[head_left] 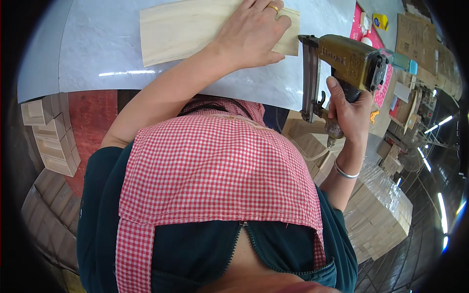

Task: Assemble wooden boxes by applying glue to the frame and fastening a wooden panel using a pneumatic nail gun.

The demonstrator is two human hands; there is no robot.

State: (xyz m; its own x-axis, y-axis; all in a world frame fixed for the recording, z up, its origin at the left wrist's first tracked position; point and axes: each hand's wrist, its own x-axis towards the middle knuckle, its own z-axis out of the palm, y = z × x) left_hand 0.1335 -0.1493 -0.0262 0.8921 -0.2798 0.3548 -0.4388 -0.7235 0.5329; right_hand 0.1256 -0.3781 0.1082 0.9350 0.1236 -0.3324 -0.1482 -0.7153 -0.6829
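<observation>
The left hand (251,33) lies flat, palm down and fingers spread, on a pale wooden board (185,29) at the top centre of the frame; it presses on the board's right portion and grasps nothing. A gold ring (272,8) sits on one finger of this hand. The board rests on a glossy grey-white table top (93,53) that fills the upper left and upper centre of the frame. The right hand (349,110), at centre right, is clenched around the dark grip of an olive-coloured pneumatic nail gun (349,61). The gun's body lies level in the upper right, just beside the board's right end, and its narrow metal magazine (309,80) hangs vertically past the near table edge. Whether the nose touches the board cannot be determined. A silver bangle (345,172) encircles the right wrist. A red-and-white checked apron (215,171) over a dark teal garment occupies the centre and lower frame. Stacked small wooden boxes (49,134) stand at the left edge, and wrapped bundles of wooden slats (378,212) lie at lower right, below the right forearm.
</observation>
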